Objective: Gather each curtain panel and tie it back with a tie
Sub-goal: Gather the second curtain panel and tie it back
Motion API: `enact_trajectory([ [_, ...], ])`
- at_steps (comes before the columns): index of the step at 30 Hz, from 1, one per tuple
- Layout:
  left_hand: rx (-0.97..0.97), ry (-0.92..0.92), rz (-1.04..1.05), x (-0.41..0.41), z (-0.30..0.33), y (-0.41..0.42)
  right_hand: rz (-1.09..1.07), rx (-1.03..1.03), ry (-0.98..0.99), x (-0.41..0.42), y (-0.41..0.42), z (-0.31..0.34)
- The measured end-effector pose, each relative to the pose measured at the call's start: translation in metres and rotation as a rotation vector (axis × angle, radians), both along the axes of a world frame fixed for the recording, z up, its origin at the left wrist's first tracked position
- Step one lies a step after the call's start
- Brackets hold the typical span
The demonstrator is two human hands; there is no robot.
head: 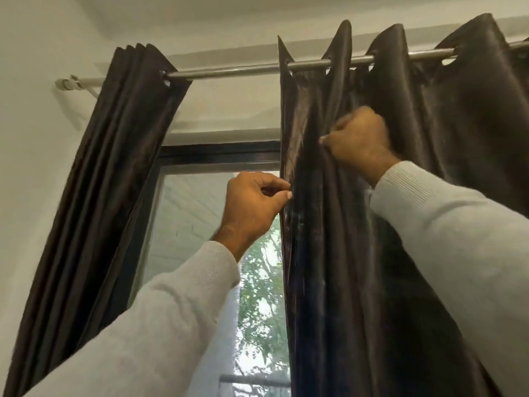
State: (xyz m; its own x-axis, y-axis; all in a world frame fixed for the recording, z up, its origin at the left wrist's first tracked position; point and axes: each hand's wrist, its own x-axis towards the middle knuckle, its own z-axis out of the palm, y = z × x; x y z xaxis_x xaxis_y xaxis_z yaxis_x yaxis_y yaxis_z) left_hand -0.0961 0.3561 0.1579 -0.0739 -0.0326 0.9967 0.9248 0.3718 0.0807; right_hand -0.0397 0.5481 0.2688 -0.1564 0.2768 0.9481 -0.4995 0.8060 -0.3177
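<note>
Curtain panel on the right [400,224] hangs spread along the rod [229,70], w/ its inner edge at mid-window [200,224]. Your left hand [252,204] pinches that edge btwn thumb and fingers; your right hand [360,138], higher up, is fisted round a fold. Left panel [108,181] is bunched by the wall, no tie visible.

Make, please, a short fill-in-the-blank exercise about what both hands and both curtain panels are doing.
1. The left hand pinches the ____ edge of the right curtain panel.
2. The right hand grips a ____ of that panel.
3. The left curtain panel hangs ____ beside the window.
4. Both panels hang from a metal ____.

Missing words: inner; fold; gathered; rod
</note>
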Motion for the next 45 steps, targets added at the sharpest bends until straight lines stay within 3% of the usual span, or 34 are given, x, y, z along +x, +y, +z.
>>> enact_trajectory([
  [5,0.019,0.116,-0.041,0.007,-0.006,0.013,-0.027,0.191,-0.117,0.02,-0.05,0.018],
  [10,0.084,0.119,0.05,0.016,-0.005,0.029,-0.03,0.219,-0.218,0.037,-0.055,0.023],
  [14,0.134,0.128,0.121,0.023,-0.005,0.039,0.143,0.088,-0.175,0.041,-0.025,0.015],
  [15,0.122,0.132,0.13,0.026,-0.007,0.042,0.09,0.027,-0.106,0.04,-0.009,0.013],
  [17,0.076,0.142,0.142,0.028,-0.009,0.046,-0.257,-0.047,0.01,0.041,0.026,0.006],
  [19,0.039,0.151,0.15,0.027,-0.009,0.049,-0.498,-0.085,-0.019,0.043,0.062,-0.006],
  [21,0.024,0.155,0.152,0.024,-0.008,0.052,-0.554,-0.135,-0.113,0.047,0.094,-0.015],
  [27,0.067,0.046,0.159,0.027,-0.013,0.055,-0.452,-0.144,-0.225,0.042,0.109,-0.02],
  [34,-0.01,0.041,0.142,0.03,-0.015,0.044,0.002,0.342,-0.127,0.022,0.012,0.013],
  [45,-0.076,0.12,0.127,0.03,-0.008,0.033,-0.188,0.363,-0.072,0.038,-0.004,0.032],
])
